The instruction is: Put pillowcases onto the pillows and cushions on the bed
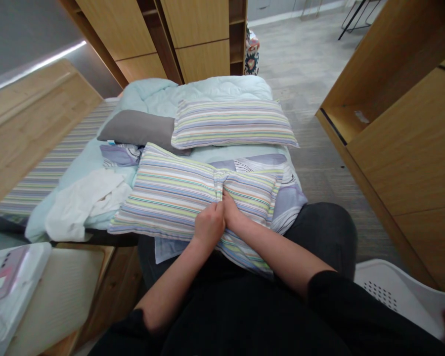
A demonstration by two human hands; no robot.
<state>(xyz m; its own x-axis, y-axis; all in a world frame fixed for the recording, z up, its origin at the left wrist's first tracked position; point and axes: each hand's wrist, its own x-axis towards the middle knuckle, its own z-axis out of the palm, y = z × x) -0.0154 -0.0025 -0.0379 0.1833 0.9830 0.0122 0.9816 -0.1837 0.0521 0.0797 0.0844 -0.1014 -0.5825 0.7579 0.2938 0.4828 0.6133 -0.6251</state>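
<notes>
Black sleeves [356,311] run in from the near edge, and the bare forearms lead to a left hand [209,225] and a right hand [232,210] sitting side by side, almost touching, at the middle of a striped pillow [170,202]. Both grips are clamped, the fingers pinching the striped fabric where it gathers into a fold. The pillow lies across the near end of a bed, partly over a lilac patterned sheet [291,198], and its near edge reaches the person's dark trousers [319,232]. Farther off, a second striped pillow [230,123] and a grey pillow [133,128] rest on a pale aqua quilt [207,91], while a crumpled white cloth [89,202] lies to the left of the hands. A white laundry basket [393,291] stands at the near right, beside a tall wooden wardrobe [404,148].
</notes>
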